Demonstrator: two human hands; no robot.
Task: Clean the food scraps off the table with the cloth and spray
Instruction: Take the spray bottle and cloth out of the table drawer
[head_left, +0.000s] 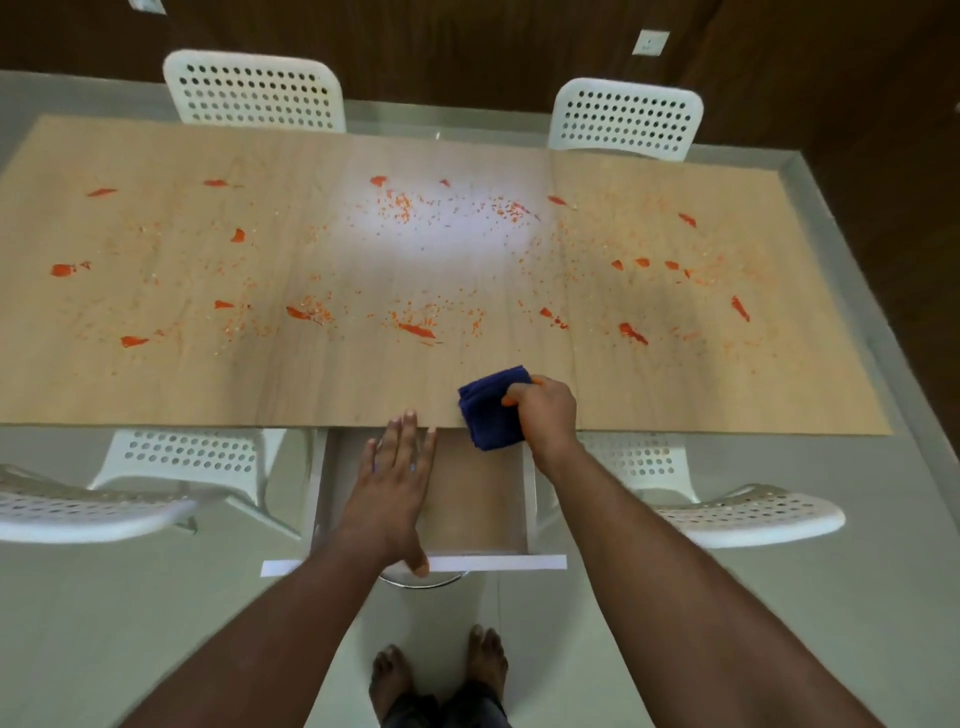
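Note:
A long light-wood table (156, 374) is strewn with orange-red food scraps (415, 329) and fine crumbs from end to end. My right hand (545, 410) grips a folded dark blue cloth (488, 410) at the table's near edge, partly over the open drawer. My left hand (400, 467) is flat with straight fingers over the open drawer (478, 493), fingertips at the table edge. No spray bottle is in view.
The white-fronted drawer (493, 563) sticks out toward me below the table edge. White perforated chairs stand at the far side (254, 91) (628, 119) and at the near side (78, 512) (748, 514). My bare feet (436, 675) stand on a grey floor.

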